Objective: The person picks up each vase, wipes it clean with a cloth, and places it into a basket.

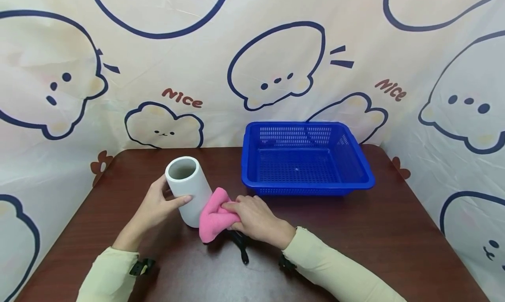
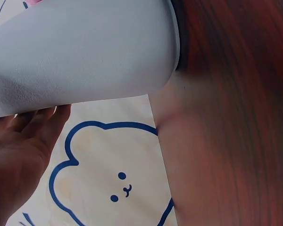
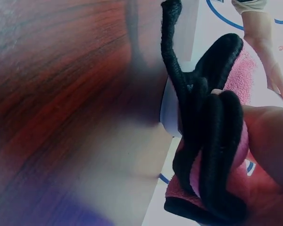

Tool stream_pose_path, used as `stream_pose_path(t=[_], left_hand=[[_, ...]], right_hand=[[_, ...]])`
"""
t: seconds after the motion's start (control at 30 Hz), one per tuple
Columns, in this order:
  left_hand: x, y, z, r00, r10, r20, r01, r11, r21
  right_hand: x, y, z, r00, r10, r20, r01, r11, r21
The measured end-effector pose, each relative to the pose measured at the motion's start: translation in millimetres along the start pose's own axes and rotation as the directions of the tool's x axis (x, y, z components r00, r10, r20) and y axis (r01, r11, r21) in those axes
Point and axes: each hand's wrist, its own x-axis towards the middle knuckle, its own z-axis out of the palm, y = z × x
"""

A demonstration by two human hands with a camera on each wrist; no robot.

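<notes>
gripping white vase (image 1: 193, 186) in left fingers (image 1: 180, 201), pink cloth (image 1: 214, 219) in right fingers (image 1: 232, 207)

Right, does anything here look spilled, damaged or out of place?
Nothing stands out. The left hand holds the white cylindrical container, which shows no visible damage; no spill shows on the table. The pink cloth is crumpled, but the right hand grips it.

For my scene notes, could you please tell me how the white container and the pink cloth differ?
The white container is a firm-looking, open-topped cylinder, while the pink cloth is folded and bunched up. The container is plain white; the cloth has black edging. The left hand holds the container; the right hand grips the cloth. Both are held.
</notes>
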Motion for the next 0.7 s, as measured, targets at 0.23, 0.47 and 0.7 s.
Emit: stream_pose_path(t=[0.23, 0.47, 0.7], left_hand=[[-0.3, 0.8, -0.9, 1.0, 0.012, -0.003, -0.011, 0.999, 0.036], [-0.3, 0.7, -0.9, 1.0, -0.005, 0.006, 0.004, 0.999, 0.05], [-0.9, 1.8, -1.4, 1.0, -0.01, 0.0, 0.01, 0.998, 0.056]], right_hand=[[0.1, -0.3, 0.7, 1.0, -0.007, 0.016, 0.007, 1.0, -0.009], [0.0, 0.3, 2.7, 0.999, -0.02, 0.025, 0.021, 1.0, -0.021], [0.9, 0.3, 3.9, 0.999, -0.018, 0.039, 0.019, 1.0, -0.024]])
